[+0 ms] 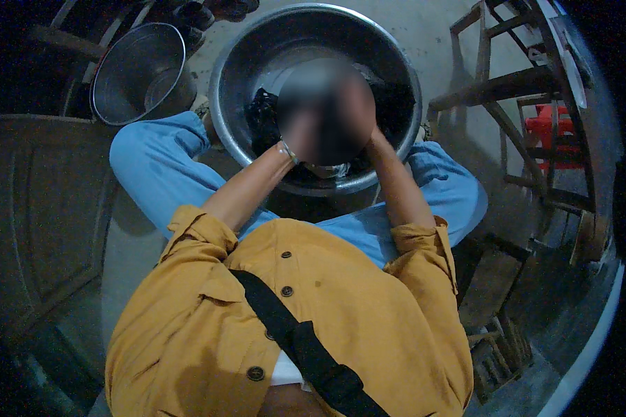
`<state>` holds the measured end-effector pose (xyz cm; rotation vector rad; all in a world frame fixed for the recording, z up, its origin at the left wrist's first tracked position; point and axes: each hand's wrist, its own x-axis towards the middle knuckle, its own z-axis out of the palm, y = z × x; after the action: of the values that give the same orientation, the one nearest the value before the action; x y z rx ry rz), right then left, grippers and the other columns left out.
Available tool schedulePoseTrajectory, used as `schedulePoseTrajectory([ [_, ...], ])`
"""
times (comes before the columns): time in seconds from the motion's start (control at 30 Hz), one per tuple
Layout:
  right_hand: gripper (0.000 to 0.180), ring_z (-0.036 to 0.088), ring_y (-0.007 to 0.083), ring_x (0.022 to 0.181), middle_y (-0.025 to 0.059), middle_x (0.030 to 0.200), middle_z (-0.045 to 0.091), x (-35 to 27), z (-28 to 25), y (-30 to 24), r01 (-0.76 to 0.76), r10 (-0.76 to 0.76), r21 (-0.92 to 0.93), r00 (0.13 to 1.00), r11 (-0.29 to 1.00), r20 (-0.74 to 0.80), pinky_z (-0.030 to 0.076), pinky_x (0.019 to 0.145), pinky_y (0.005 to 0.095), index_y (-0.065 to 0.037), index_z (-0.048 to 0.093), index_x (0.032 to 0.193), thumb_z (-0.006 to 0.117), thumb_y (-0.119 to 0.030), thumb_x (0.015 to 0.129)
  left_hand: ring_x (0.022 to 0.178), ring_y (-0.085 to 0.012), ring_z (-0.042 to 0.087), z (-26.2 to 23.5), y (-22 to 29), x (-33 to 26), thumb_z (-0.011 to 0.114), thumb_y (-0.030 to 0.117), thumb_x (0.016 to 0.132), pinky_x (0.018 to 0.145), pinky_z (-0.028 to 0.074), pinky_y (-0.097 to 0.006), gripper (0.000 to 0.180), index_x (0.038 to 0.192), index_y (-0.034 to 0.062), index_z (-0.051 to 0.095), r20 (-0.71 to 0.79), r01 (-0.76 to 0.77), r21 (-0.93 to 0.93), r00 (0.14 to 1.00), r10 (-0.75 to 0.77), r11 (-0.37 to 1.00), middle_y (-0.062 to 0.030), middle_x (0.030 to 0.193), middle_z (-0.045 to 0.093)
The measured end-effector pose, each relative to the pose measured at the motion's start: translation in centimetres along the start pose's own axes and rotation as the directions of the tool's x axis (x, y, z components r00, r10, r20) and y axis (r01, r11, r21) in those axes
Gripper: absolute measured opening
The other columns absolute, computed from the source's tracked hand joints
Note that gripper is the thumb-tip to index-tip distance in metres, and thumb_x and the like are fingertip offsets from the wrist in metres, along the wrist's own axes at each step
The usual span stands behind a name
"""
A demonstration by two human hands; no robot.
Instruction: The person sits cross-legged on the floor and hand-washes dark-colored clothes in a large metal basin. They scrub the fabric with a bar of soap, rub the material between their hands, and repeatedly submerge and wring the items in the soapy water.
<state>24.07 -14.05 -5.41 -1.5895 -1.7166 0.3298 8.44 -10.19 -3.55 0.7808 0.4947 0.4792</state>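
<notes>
A large metal basin point(222, 90) is set on the floor between the knees, and dark cloth point(263, 119) is seen lying inside it against the near-left wall, with more dark cloth toward the right wall. Both hands are reached into the basin over its near rim. The left hand point(300, 133) and the right hand point(358, 111) are blurred out, so it cannot be told whether the fingers are spread or pressed on the cloth. The washing is judged to be under way: the cloth is not yet lifted out, and the bucket point(129, 66) beyond the basin's far-left rim appears unused.
</notes>
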Motion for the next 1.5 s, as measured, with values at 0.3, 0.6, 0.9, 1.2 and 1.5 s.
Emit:
schedulePoseTrajectory([
  [0.3,0.033,0.044,0.0266,0.101,0.0147,0.109,0.046,1.8,-1.8,-11.1,0.092,-0.104,-0.156,0.992,0.983,-0.071,0.035,0.088,0.0352,-0.003,0.043,0.110,0.047,-0.015,0.080,0.107,-0.0158,0.042,0.1,1.8,0.1,0.033,0.025,0.089,0.090,0.034,-0.027,0.039,0.121,0.0046,0.036,0.192,-0.050,0.137,0.981,0.023,0.989,-0.0081,0.119,0.043],
  [0.6,0.028,0.051,0.0232,0.087,0.0111,0.099,0.051,0.5,1.9,-2.2,-0.214,0.266,0.366,0.959,0.906,-0.099,0.041,0.077,0.0321,-0.003,0.046,0.108,0.044,-0.016,0.083,0.110,-0.0176,0.040,0.6,0.9,0.9,0.029,0.028,0.089,0.093,0.031,-0.030,0.040,0.122,0.0069,0.035,0.133,0.120,-0.139,0.986,-0.102,0.983,-0.0092,0.122,0.040],
  [0.9,0.022,0.041,0.0308,0.106,0.0103,0.109,0.050,1.8,0.5,-12.0,0.116,-0.155,-0.218,0.973,0.969,-0.173,0.029,0.092,0.0428,-0.013,0.057,0.098,0.054,-0.015,0.077,0.113,-0.0194,0.037,-1.7,0.3,1.3,0.024,0.030,0.089,0.096,0.028,-0.033,0.042,0.123,0.0091,0.035,-0.011,0.253,-0.372,0.961,-0.276,0.893,-0.0102,0.125,0.037],
  [1.2,0.031,0.046,0.0241,0.098,0.0136,0.106,0.047,2.8,-1.7,-4.8,-0.291,0.382,-0.345,0.893,0.893,0.236,0.036,0.087,0.0318,0.001,0.042,0.112,0.042,-0.007,0.081,0.094,-0.0202,0.054,-0.8,2.9,2.0,0.035,0.027,0.088,0.081,0.045,-0.032,0.035,0.109,0.0024,0.048,0.053,0.364,-0.650,0.898,-0.437,0.667,-0.0115,0.108,0.053],
  [1.5,0.037,0.056,0.0259,0.068,0.0124,0.079,0.058,-2.8,-4.9,7.9,-0.699,0.687,-0.404,0.698,0.590,-0.204,0.042,0.058,0.0401,-0.005,0.048,0.097,0.030,-0.036,0.086,0.095,-0.0264,0.053,-1.0,4.8,1.4,0.030,0.030,0.089,0.088,0.038,-0.041,0.039,0.105,0.0016,0.052,0.015,0.415,-0.487,0.884,-0.468,0.769,-0.0139,0.104,0.055],
])
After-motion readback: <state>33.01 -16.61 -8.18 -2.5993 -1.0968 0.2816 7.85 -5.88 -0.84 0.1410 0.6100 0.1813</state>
